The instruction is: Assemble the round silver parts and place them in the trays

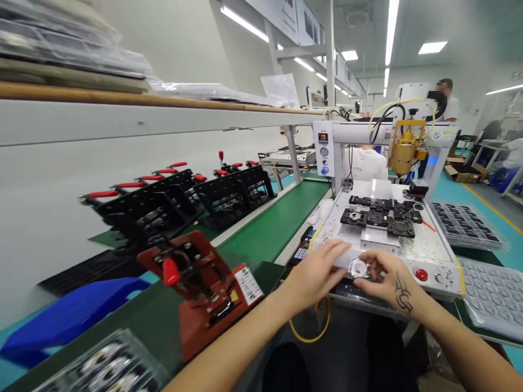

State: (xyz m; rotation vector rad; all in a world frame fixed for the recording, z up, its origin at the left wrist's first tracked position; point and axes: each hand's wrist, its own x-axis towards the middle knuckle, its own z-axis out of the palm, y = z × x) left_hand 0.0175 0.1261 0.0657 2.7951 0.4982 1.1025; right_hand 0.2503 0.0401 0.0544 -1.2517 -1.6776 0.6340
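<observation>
My right hand (pixel 386 280) pinches a small part (pixel 358 268) with a round white ring and a shiny body between thumb and fingers, over the front edge of the white bench-top machine (pixel 443 267). Just left of the part is my left hand (pixel 321 269), thumb and fingers apart with a gap between them. Whether its fingertips touch the part I cannot tell. Beyond both hands, several black fixtures (pixel 378 216) sit on the machine bed, one with a similar ring part (pixel 354 216) in it. A brass-coloured dispensing head (pixel 405 155) hangs above.
To the left stand a red clamp fixture (pixel 204 294) and black fixtures with red handles (pixel 151 201), near a green conveyor belt (pixel 269 228). Clear trays (pixel 496 296) lie at right; another parts tray (pixel 110 365) is at lower left. A person (pixel 449 103) is in the background.
</observation>
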